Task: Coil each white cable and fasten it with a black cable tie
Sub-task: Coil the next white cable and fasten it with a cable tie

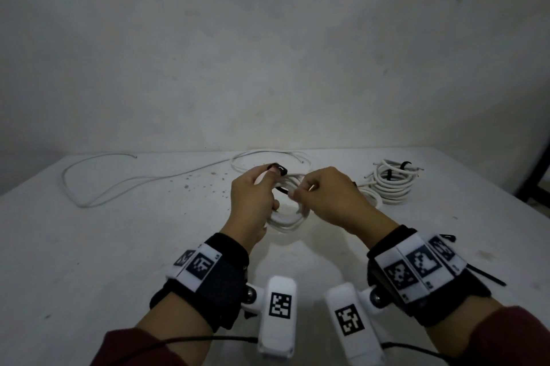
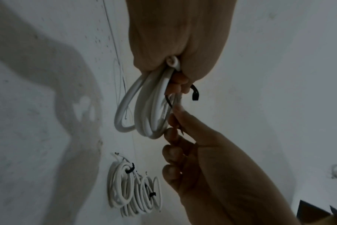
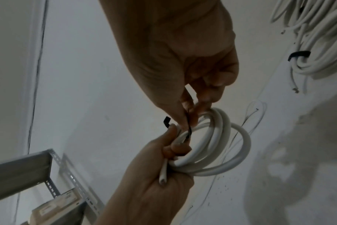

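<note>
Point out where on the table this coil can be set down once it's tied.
Free: the near-left table, bordered by the loose white cable behind and the left hand to its right. Crowded: the far right, where the tied coils are piled, and the far middle, where another loose cable loops. Spare black ties lie beside the right wrist.

The coil (image 1: 287,216) is white, and the tie (image 1: 279,170) looped over it is black. The tied bundles (image 1: 393,184) are white too, each banded with black ties (image 1: 404,165), and the loose cable (image 1: 98,184) is white. The table (image 1: 89,246) is off-white with dark specks (thickest near its middle). The wrist bands (image 1: 220,273) are black with white tags (image 1: 198,266) bearing black-and-white square codes. The sleeves (image 1: 143,347) look dark red, though the light is dim.
</note>
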